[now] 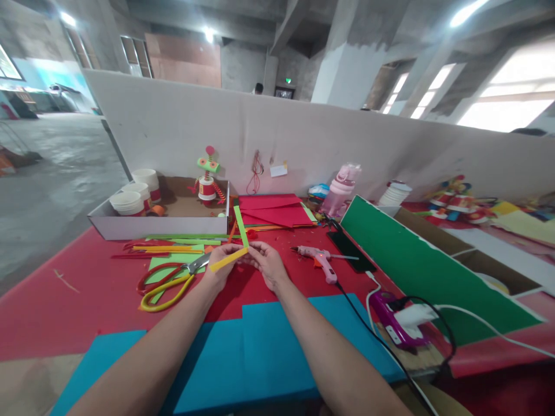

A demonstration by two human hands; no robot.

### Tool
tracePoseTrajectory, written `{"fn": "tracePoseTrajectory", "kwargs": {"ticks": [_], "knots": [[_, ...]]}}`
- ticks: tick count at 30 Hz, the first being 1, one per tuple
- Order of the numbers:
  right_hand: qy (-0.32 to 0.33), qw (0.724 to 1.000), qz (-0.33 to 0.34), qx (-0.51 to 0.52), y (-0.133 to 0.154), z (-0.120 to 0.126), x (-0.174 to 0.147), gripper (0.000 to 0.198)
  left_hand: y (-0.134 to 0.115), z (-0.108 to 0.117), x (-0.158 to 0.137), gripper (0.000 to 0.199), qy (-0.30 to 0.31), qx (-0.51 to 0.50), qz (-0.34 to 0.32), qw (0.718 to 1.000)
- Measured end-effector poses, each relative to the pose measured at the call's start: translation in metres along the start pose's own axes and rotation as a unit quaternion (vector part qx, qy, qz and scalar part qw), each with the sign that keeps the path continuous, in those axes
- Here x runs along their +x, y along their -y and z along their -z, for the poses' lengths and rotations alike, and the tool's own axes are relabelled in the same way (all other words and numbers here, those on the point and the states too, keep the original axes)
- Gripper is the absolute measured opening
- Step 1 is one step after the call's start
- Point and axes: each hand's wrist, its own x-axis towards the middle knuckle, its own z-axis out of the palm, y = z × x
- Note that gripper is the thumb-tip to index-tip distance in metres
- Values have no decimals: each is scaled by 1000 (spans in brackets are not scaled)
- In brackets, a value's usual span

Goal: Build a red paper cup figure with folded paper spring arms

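Two hands are in view, and they share two paper strips above the red-covered surface point(78, 300), in front of the person and near the middle of the work area. The left hand point(223, 257) and right hand point(267, 264) are both closed in a fingertip pinch around the corner where the strips meet; which fingers bear on which strip is hard to tell.

The green paper strip point(240, 225) has its long axis running away from the person, its free end leaning slightly left. The yellow paper strip point(228, 260) runs from that corner leftward and back toward the person, crossing in front of the left hand's fingers. Together they form a bent shape opening to the left.

One pair of scissors point(198, 263), with one red and one yellow handle, lies beside the left hand, blades toward it. One pink glue gun point(315, 255) lies right of the right hand, nozzle pointing left, its glue stick reaching over one black phone point(343, 242). One white box point(160, 228) at the back left holds three stacks of paper cups point(146, 180) and one green-headed cup figure point(207, 188). One pink bottle point(340, 190) stands at the back.
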Motion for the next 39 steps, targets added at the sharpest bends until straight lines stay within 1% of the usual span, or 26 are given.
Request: {"fn": "tracePoseTrajectory", "kwargs": {"ticks": [3,6,10,13,15,17,19,22,24,27,30,33,39], "knots": [[-9,999,5,-30,0,-1,0,37,2,2,2,31,-7,2,-8,1000],[-22,998,22,-51,-1,0,1,35,3,2,2,32,-3,1,12,1000],[-58,997,40,-28,-2,1,4,32,2,0,0,32,0,-14,12,1000],[-83,996,42,-1,-2,2,5,32,2,-3,-2,35,3,-6,29,1000],[-76,996,44,0,-2,2,5,31,2,-3,-2,37,16,1,25,1000],[-58,997,42,-9,-2,1,4,32,1,-3,-1,37,12,4,0,1000],[-37,999,31,-21,-3,1,2,33,-1,-3,-1,36,-12,8,-16,1000],[-22,999,22,-36,-4,1,1,34,-4,-4,-2,35,-45,17,-8,999],[-21,999,29,-40,-4,1,1,33,-5,-4,-2,33,-52,24,-7,998],[-4,998,29,-51,-2,-1,0,32,-3,-2,0,33,-45,20,-6,999],[10,998,13,-63,-1,-2,-1,31,-1,-1,2,36,-23,6,7,1000],[15,999,1,-48,-1,-2,-1,32,-1,-1,2,36,-16,8,9,1000],[30,999,-2,-16,-3,-1,-1,35,-3,-2,-1,35,-13,7,4,1000]]}}
